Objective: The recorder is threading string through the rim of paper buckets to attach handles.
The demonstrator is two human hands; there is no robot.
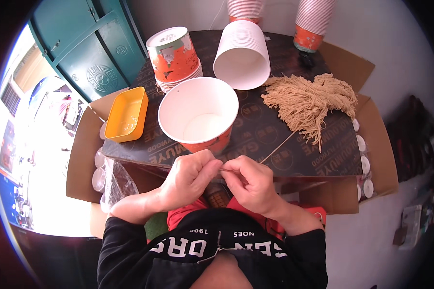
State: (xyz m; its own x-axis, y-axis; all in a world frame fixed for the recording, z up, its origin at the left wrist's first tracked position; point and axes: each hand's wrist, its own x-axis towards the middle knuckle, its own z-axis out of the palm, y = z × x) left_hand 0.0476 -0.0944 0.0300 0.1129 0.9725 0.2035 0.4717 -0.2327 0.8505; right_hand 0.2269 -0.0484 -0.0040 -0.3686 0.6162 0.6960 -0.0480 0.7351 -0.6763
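My left hand [189, 176] and my right hand [250, 182] meet at the near edge of the dark table, fingers closed in a pinch. Between them they hold a thin string [280, 145], which trails from beside my right hand to a bundle of tan cord [311, 98] on the right of the table. The piece inside my left fingers is mostly hidden. Just beyond my hands stands an open paper bucket [200, 108], white inside and orange outside, with nothing seen in it.
Upside-down orange buckets [174, 54] are stacked behind, beside a nested stack of white-rimmed buckets [242, 62] lying on its side. A yellow tray [127, 118] sits at the table's left edge. Cardboard boxes [82, 149] with rounded white items flank the table [318, 164].
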